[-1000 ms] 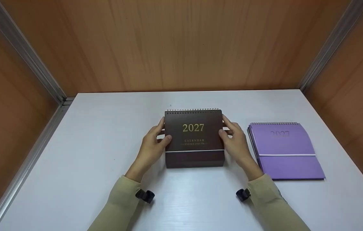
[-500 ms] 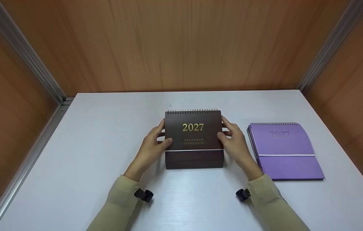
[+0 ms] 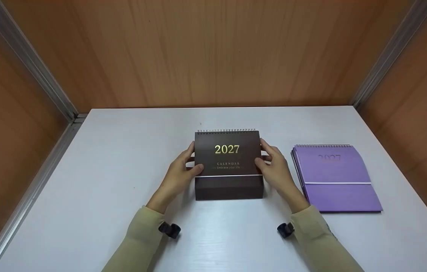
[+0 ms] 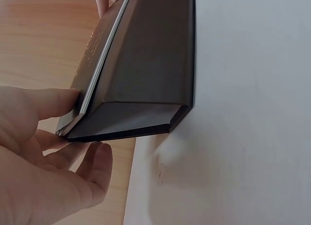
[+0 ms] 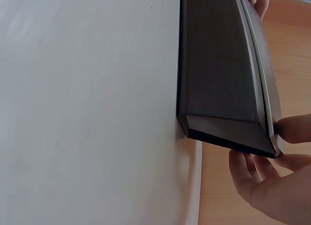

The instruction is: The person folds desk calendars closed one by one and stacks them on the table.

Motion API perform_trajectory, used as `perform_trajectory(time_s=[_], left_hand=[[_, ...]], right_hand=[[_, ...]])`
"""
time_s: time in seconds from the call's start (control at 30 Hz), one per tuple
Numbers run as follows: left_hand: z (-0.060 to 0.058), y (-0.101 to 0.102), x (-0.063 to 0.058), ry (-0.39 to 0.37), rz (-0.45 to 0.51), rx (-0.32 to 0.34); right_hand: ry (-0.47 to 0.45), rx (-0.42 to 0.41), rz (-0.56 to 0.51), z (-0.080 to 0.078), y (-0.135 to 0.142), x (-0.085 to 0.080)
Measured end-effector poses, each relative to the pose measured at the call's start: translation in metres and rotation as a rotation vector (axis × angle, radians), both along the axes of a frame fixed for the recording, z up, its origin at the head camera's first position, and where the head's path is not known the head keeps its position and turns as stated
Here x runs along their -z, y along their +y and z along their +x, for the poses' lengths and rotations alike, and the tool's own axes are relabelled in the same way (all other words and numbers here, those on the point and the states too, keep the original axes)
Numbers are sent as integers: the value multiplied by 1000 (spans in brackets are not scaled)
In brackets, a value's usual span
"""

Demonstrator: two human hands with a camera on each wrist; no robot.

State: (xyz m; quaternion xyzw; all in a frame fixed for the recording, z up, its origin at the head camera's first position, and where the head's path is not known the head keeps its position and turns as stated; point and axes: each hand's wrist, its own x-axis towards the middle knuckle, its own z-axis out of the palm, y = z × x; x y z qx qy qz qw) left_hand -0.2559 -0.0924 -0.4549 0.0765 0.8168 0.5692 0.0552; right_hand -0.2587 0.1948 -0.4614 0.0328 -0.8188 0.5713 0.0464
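Observation:
A dark brown desk calendar with gold "2027" lettering and a spiral binding along its top stands propped as a hollow wedge on the white table. My left hand grips its left edge, thumb on the cover and fingers behind. At the opposite edge my right hand holds it the same way. In the left wrist view the calendar's stand shows its open triangular side, and the left thumb presses on the page edges. The right wrist view shows the right fingers behind the stand's back panel.
A purple spiral calendar, also marked 2027, lies to the right of the right hand, a white band across it. Wooden panels enclose the white table at the back and both sides, with metal rails at the corners.
The brown calendar's top has tipped slightly back and its front base has slid a little toward me. Both hands keep their hold and shift slightly down with it.

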Motion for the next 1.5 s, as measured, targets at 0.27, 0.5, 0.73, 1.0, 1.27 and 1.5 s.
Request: perform_trajectory(time_s=[0.27, 0.5, 0.73, 1.0, 1.27, 1.5], left_hand=[[0, 1, 3, -31, 34, -10], [-1, 2, 6, -79, 69, -20], [-1, 3, 10, -96, 48, -24], [0, 4, 12, -119, 43, -6], [0, 3, 14, -131, 74, -8], [1, 3, 14, -151, 66, -10]], right_hand=[[-23, 2, 18, 0, 1, 3], [-71, -23, 14, 0, 2, 4], [-95, -48, 41, 1, 2, 5], [-109, -96, 23, 3, 3, 6], [-135, -131, 35, 2, 4, 8], [-147, -157, 51, 3, 5, 8]])
